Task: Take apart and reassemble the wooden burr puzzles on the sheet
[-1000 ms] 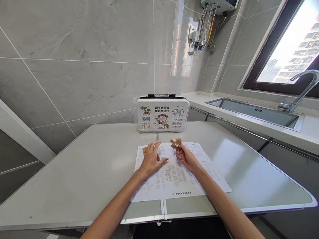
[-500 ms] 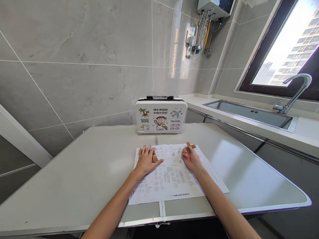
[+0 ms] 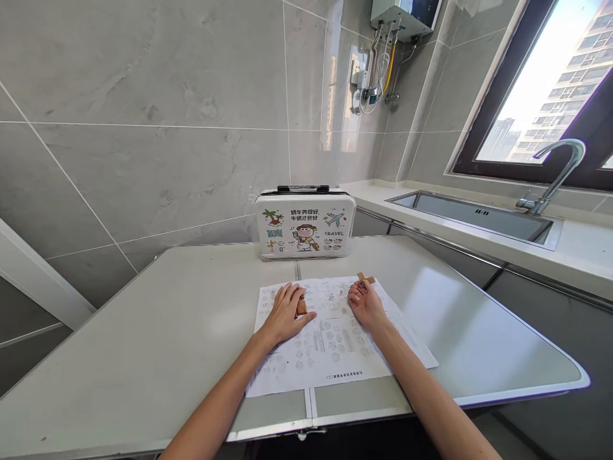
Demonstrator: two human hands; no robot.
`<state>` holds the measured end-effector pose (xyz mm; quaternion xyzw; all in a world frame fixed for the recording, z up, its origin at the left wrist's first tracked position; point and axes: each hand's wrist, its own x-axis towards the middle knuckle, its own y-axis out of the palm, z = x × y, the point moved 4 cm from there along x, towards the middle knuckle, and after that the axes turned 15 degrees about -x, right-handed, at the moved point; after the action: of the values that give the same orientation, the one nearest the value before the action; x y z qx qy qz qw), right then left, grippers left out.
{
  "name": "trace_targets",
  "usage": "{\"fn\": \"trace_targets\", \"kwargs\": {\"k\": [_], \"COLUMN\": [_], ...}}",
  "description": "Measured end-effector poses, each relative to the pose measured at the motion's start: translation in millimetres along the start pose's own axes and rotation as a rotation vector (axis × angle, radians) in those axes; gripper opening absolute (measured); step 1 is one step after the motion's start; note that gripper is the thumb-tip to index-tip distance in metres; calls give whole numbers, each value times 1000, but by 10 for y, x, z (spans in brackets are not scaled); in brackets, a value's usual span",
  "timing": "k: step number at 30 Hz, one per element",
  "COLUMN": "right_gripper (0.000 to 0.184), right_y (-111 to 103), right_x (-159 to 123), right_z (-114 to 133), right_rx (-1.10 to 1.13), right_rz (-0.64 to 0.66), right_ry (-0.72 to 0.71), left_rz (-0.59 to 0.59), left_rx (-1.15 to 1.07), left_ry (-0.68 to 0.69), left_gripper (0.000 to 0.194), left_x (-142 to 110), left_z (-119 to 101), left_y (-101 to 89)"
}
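My left hand (image 3: 286,314) rests on a printed instruction sheet (image 3: 335,348), fingers curled over a small wooden block (image 3: 301,307) that shows between thumb and fingers. My right hand (image 3: 366,304) lies on the same sheet further right. Its fingertips pinch a small wooden cross-shaped puzzle (image 3: 366,278), which sits down on the paper's far edge. Both forearms reach in from the bottom of the view.
The sheet lies on a grey folding table (image 3: 143,332). A white cartoon-printed case (image 3: 305,225) stands at the table's back against the tiled wall. To the right run a counter with a steel sink (image 3: 474,217) and a tap (image 3: 550,176) under a window.
My right hand has lowered the wooden cross puzzle from the air to the paper, further right. My left hand has closed over the small block.
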<state>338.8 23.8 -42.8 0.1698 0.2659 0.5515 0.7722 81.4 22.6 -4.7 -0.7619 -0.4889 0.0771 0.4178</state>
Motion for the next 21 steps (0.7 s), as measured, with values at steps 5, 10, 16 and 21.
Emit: {"fn": "trace_targets", "kwargs": {"k": [5, 10, 16, 21], "right_gripper": [39, 36, 40, 44], "right_y": [88, 225, 340, 399], "right_x": [-59, -155, -283, -367], "right_z": [-36, -45, -15, -24], "right_rx": [-54, -178, -310, -452], "right_rz": [49, 156, 233, 284], "right_ry": [17, 52, 42, 18], "left_rz": [-55, -165, -340, -393], "left_rx": [20, 23, 106, 132], "left_ry": [5, -60, -168, -228], "left_gripper": [64, 55, 44, 41], "left_x": [-7, 7, 22, 21], "left_z": [21, 113, 121, 138], "left_y": [-21, -69, -203, -274]}}
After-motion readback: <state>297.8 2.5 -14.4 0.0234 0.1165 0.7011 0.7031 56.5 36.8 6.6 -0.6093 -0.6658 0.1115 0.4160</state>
